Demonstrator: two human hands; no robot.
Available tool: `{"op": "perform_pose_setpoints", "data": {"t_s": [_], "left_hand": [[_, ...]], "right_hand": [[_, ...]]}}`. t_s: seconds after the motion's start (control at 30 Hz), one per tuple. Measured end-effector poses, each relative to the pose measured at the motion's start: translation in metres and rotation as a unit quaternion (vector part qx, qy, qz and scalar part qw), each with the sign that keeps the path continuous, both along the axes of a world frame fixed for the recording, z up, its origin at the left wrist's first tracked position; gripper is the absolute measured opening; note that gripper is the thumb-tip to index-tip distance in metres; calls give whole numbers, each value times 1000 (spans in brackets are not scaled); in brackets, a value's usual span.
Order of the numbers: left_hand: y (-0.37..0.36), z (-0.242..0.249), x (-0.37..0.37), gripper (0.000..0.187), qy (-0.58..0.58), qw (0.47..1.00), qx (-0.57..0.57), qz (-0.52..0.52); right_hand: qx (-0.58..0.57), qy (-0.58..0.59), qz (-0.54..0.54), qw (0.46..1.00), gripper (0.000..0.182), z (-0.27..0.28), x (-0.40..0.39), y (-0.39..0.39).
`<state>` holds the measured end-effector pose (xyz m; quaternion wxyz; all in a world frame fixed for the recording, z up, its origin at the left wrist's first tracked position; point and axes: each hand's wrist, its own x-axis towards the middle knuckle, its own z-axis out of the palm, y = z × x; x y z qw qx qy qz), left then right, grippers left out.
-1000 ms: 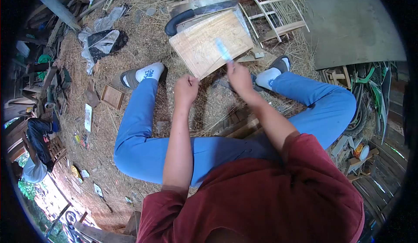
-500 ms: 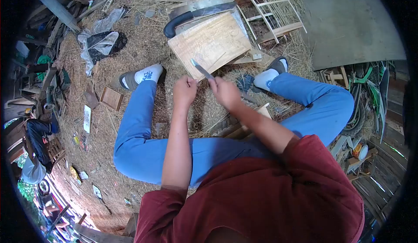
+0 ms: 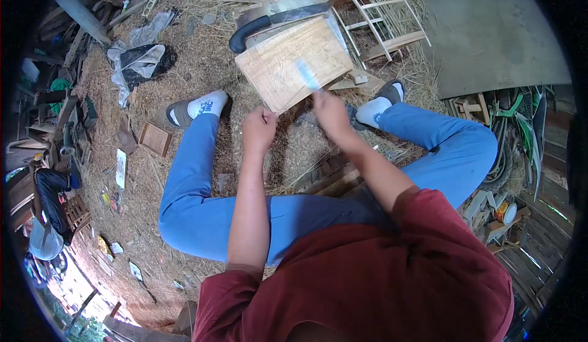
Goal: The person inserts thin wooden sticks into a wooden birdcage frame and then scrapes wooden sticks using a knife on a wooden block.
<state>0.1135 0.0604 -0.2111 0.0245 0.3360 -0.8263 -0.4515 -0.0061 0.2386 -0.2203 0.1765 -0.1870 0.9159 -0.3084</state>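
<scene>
My right hand [image 3: 331, 115] is closed round the handle of a knife [image 3: 306, 74]. Its blade is smeared by motion and lies over the near right part of a pale wooden board [image 3: 288, 57]. At the board's near corner, my left hand [image 3: 260, 129] is closed in a pinch. Whatever its fingers hold is too small to make out. Behind the board lies a large machete-like blade with a curved black handle [image 3: 248, 34], apart from both hands.
A slatted wooden frame [image 3: 375, 20] stands beyond the board, beside a large grey sheet [image 3: 496, 42]. Shavings and straw cover the ground between my legs. A small wooden tray [image 3: 154, 139] lies left of my foot. Another person [image 3: 52, 198] is at the far left.
My right hand has swung away from my left hand, carrying the knife right and slightly up over the board. My left hand has stayed almost still at the board's corner.
</scene>
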Motion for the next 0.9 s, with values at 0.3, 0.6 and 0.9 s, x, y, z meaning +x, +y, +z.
{"op": "perform_pose_setpoints", "data": {"t_s": [0.3, 0.6, 0.9], "left_hand": [[1, 5, -1, 25, -7, 1000, -2, 0], [0, 0, -1, 23, -16, 1000, 12, 4], [-4, -3, 0, 21, -2, 996, 83, 17]], "right_hand": [[43, -16, 36, 998, 47, 2, 12, -1], [44, -11, 63, 997, 45, 9, 23, -5], [82, -32, 67, 994, 48, 9, 36, -10]]}}
